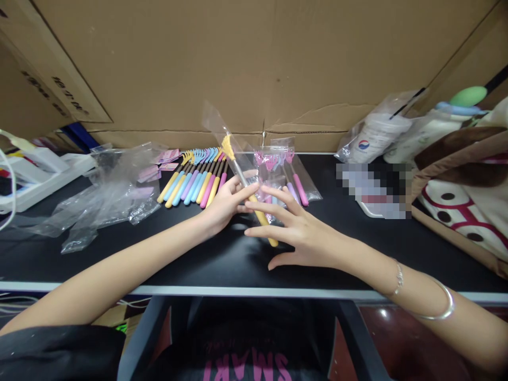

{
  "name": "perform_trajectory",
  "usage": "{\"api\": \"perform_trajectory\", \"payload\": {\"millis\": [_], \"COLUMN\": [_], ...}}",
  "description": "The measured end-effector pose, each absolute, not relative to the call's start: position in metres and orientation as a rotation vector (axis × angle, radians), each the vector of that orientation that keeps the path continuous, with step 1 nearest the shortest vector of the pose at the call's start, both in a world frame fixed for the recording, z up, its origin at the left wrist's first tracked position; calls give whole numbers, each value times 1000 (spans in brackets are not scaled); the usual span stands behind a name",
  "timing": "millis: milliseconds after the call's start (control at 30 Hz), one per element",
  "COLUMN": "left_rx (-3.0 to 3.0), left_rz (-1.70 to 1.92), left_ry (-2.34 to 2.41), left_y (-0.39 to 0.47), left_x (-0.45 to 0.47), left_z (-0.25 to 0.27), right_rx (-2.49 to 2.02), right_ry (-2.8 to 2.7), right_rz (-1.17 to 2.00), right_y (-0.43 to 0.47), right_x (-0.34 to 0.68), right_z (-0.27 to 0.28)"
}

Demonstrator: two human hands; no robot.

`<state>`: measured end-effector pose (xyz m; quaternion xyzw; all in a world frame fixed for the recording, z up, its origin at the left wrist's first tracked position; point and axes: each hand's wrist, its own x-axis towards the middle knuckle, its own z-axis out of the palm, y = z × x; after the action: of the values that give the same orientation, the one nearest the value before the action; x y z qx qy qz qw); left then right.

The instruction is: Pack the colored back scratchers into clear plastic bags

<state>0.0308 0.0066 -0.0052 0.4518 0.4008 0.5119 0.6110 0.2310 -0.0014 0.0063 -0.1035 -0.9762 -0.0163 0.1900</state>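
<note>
A yellow back scratcher [239, 172] with a claw head and metal shaft slants across the middle, inside a clear plastic sleeve [216, 120] that sticks out past the claw. My left hand [228, 203] has its thumb and fingers closed around the shaft. Over the yellow handle, my right hand [301, 230] spreads its fingers; whether the fingertips press on it is hard to tell. Just behind, bagged back scratchers [299, 189] with pink and purple handles lie on the table. Left of them, a row of loose back scratchers [192, 186] in yellow, blue and pink lies side by side.
Empty clear bags [115, 185] and pink cards [169, 156] lie on the black table [190, 254] at left, near a white power strip [43, 177]. At right are a bagged cup [373, 138], a blurred-out item [377, 190] and a cloth bag [456, 206]. Cardboard [178, 69] stands behind.
</note>
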Motion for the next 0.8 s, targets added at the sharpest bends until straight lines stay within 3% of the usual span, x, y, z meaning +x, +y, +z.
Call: {"api": "perform_trajectory", "payload": {"millis": [800], "left_rx": [1383], "left_rz": [1021], "left_ry": [1016], "left_y": [2], "left_x": [35], "left_z": [-14], "right_rx": [-432], "right_ry": [-2599], "right_rz": [-288], "right_y": [7], "right_x": [231], "right_z": [3]}}
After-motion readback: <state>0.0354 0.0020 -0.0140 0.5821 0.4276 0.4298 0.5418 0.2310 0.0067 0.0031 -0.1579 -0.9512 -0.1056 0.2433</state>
